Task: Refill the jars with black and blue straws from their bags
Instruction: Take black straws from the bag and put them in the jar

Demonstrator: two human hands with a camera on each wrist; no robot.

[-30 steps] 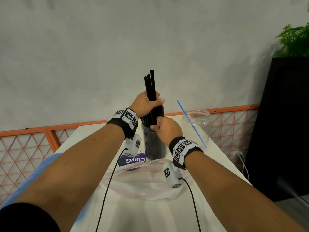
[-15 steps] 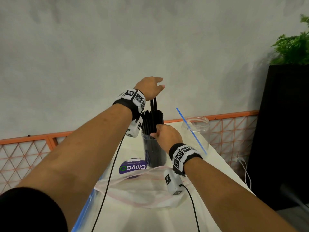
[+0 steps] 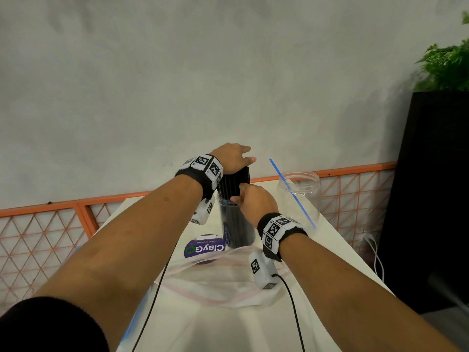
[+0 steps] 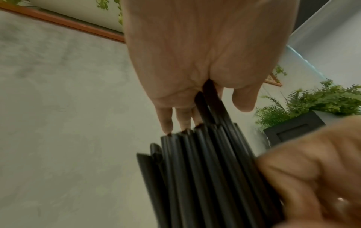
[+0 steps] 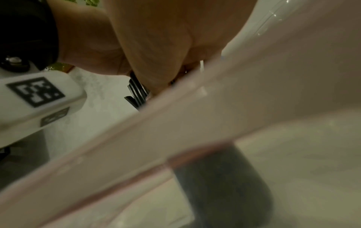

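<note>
A clear jar packed with black straws stands mid-table. My left hand lies flat on the straw tops, fingers straight; the left wrist view shows the black straw ends against the palm and fingers. My right hand grips the bundle from the near side, just above the jar's rim. To the right stands a second clear jar with one blue straw leaning in it. In the right wrist view, blurred black straw ends show past the palm.
An empty zip bag lies flat in front of the jars, with a purple ClayGo lid at its far edge. A blue bag edge shows under my left arm. An orange lattice rail runs behind the table; a black planter stands at right.
My left hand let go of the bundle's side, rose over the tops and pressed down. The straws that stuck up high have sunk level with the rest. My right hand stayed.
</note>
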